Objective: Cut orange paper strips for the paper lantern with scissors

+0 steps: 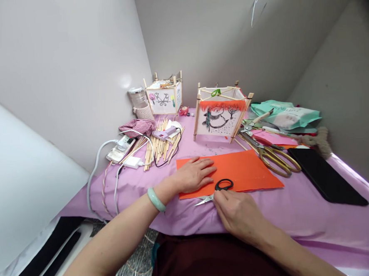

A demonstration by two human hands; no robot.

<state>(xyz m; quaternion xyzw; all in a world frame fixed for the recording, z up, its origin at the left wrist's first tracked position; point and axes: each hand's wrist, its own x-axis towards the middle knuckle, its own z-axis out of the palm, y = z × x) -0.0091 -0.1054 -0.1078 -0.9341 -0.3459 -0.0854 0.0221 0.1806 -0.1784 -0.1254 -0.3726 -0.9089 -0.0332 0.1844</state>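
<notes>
An orange sheet (242, 167) lies on the purple cloth in front of me. My left hand (196, 174) rests on its left part, palm down with the fingers spread. A pale green bangle (156, 199) circles that wrist. My right hand (234, 205) is closed on small scissors (224, 184) with black handles at the sheet's near edge. The scissors' blades point left, parted a little, near the sheet's lower left edge. Behind the sheet stands a stick-framed lantern (221, 121) with an orange fringe along its top and a black drawing on its front panel.
Thin sticks (161, 145), a glue gun (164, 133) and a power strip (122, 149) with cables lie at left. A second lantern (162, 99) and a jar (138, 98) stand behind. At right are large gold-handled scissors (276, 159), a black phone (327, 177) and a green packet (289, 114).
</notes>
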